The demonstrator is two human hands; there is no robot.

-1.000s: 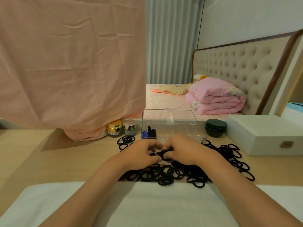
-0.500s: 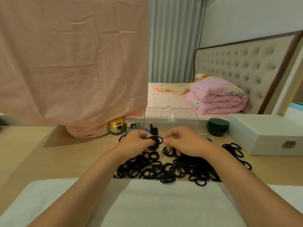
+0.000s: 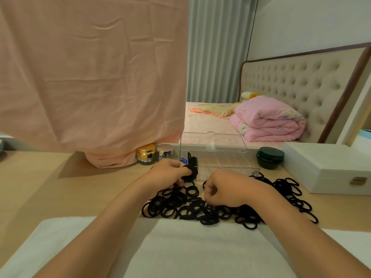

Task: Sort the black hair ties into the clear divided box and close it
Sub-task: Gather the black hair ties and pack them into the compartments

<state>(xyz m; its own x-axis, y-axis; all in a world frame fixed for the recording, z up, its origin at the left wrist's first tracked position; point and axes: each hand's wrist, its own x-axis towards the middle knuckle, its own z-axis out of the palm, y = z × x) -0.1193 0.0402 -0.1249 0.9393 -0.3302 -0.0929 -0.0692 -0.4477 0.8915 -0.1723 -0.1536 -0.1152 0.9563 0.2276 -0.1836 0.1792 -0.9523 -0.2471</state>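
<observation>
Dim, warm indoor light — soft shadows, slight blur, wide-angle bending at the edges.

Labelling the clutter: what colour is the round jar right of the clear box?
Dark green; the jar shows best in the head view.

We see the box (image 3: 236, 170) as clear, glossy plastic, while the hair ties (image 3: 190, 209) look like matt black elastic cloth. The surface (image 3: 40, 187) reads to us as smooth pale wood with a dull sheen, and the white towel (image 3: 190, 249) as soft, nappy cloth.
</observation>
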